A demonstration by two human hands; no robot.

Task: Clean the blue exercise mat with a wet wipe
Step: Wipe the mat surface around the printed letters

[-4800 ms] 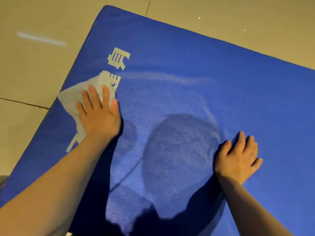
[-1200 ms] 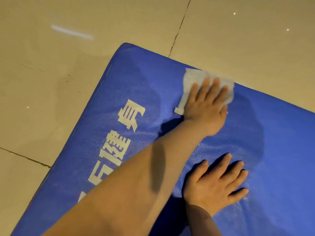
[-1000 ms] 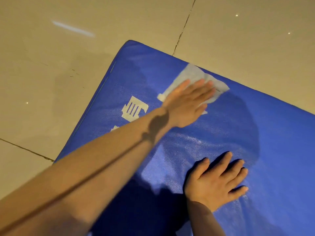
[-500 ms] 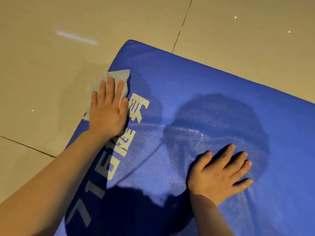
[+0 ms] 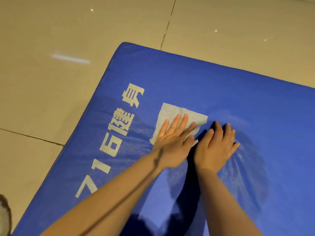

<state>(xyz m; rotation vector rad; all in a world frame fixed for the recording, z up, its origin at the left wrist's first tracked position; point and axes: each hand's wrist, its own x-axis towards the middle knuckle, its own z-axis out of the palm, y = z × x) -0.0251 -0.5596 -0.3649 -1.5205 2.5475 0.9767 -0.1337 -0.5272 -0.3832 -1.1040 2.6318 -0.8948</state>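
The blue exercise mat (image 5: pixel 196 86) lies on the floor, its far left corner near the top centre, with white printed characters (image 5: pixel 119 123) along its left edge. A white wet wipe (image 5: pixel 172 111) lies flat on the mat just right of the print. My left hand (image 5: pixel 173 140) presses on the wipe with straight fingers. My right hand (image 5: pixel 216 147) rests flat on the mat right beside it, fingers spread, almost touching the left hand. Damp streaks shine on the mat around both hands.
Beige floor tiles (image 5: pixel 51 99) with dark grout lines surround the mat on the left and far side. A small blurred object (image 5: pixel 4 217) shows at the bottom left corner.
My left hand has slid the wipe from the mat's left edge rightward across the print to beside my right hand. The right hand has stayed flat on the mat.
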